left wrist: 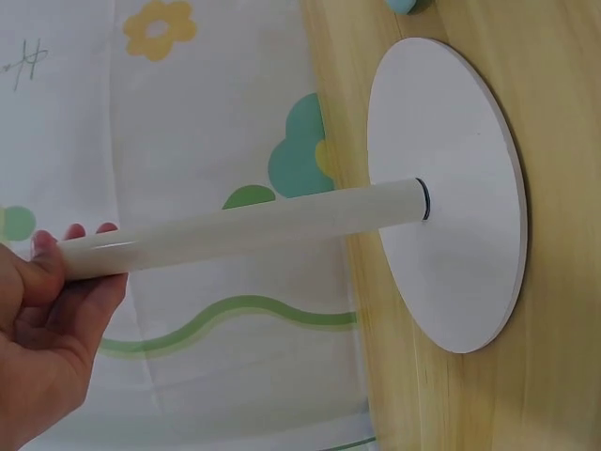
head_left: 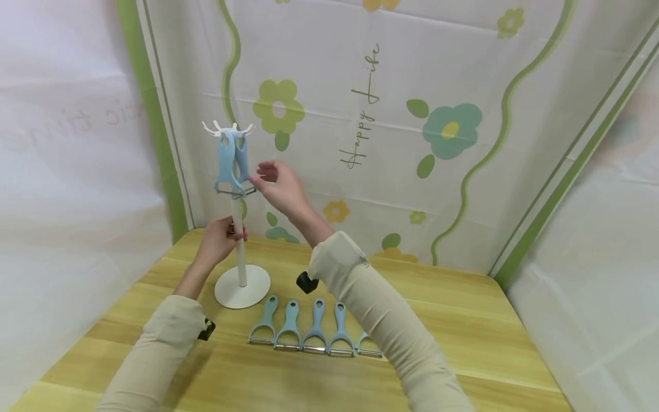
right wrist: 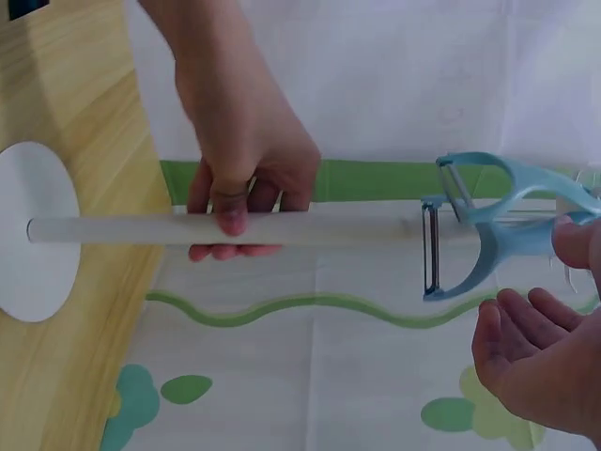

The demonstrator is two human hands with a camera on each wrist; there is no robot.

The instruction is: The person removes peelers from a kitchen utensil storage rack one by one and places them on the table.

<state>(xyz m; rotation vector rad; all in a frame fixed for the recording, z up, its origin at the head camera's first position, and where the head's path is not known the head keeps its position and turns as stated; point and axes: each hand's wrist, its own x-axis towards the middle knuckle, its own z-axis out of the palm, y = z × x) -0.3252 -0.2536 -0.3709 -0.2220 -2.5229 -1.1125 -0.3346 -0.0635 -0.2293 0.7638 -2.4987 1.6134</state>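
Note:
My left hand [head_left: 217, 240] grips the white pole [left wrist: 254, 225] of an upright stand, with thumb and fingers around it below the hanging tools. Two blue peelers hang from the white hooks [head_left: 216, 129] at the top: one peeler [head_left: 225, 160] faces the camera, and another peeler [head_left: 243, 160] hangs to its right. Beside that right-hand one is my right hand [head_left: 283, 186], its thumb [right wrist: 571, 242] against the peeler's handle. In the right wrist view the other fingers of this hand stand loosely bent, apart from the handle.
The stand's round white base [head_left: 257, 286] rests on a wooden table [head_left: 463, 320]. Several blue and green peelers [head_left: 319, 312] lie in a row in front of it, the rightmost partly behind the right sleeve [head_left: 381, 309]. A printed curtain [head_left: 381, 217] hangs behind the table.

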